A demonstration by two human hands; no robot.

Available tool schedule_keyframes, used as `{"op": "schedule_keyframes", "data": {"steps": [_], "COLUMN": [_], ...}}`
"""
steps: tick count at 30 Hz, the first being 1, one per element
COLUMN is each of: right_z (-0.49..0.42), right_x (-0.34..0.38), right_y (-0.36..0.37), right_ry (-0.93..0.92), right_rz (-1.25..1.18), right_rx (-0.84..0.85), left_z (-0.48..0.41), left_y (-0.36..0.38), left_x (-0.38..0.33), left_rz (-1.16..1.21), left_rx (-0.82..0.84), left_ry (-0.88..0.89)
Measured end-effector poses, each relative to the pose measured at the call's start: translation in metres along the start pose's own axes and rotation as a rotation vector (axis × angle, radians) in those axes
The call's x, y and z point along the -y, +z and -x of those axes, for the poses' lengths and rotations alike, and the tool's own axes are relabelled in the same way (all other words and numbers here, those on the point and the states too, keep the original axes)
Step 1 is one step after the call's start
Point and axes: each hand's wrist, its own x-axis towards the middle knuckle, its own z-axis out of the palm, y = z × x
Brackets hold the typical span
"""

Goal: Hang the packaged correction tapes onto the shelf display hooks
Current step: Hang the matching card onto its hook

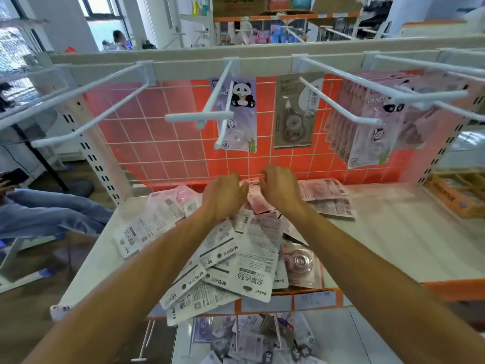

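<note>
Shelf [393, 232] loaded with loose heap of correction tapes [246, 261], several overhanging front edge: liable to slide off under a nudge from forearms reaching across. Above, long white hook [223, 101] jutting toward camera, tip easy to miss or snag when lifting. At back of heap, near foot of red grid panel [157, 127], pink packet [256, 198] pinched between left hand [223, 197] and right hand [280, 189], fingers of both curled tight. Hang-hole hidden, so perhaps torn or misaligned at hook tip.

White shelf [393, 232] w/ messy pile of packaged correction tapes [244, 261] mid-left, orange box [455, 198] at far right
</note>
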Motion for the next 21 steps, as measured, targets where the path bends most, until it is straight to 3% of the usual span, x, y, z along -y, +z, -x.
{"op": "schedule_keyframes", "data": {"steps": [7, 15, 21], "right_z": [0.041, 0.071, 0.081], "right_x": [-0.047, -0.08, -0.09], "right_y": [0.009, 0.013, 0.007], "right_ry": [0.054, 0.072, 0.085], "right_rz": [0.053, -0.019, -0.107], "right_rx": [0.128, 0.318, 0.313], "left_z": [0.017, 0.035, 0.042], "left_y": [0.022, 0.042, 0.05], "left_x": [-0.053, -0.087, -0.087], "left_rz": [-0.262, -0.334, -0.37], "left_rx": [0.118, 0.219, 0.228], "left_ry": [0.191, 0.249, 0.254]}}
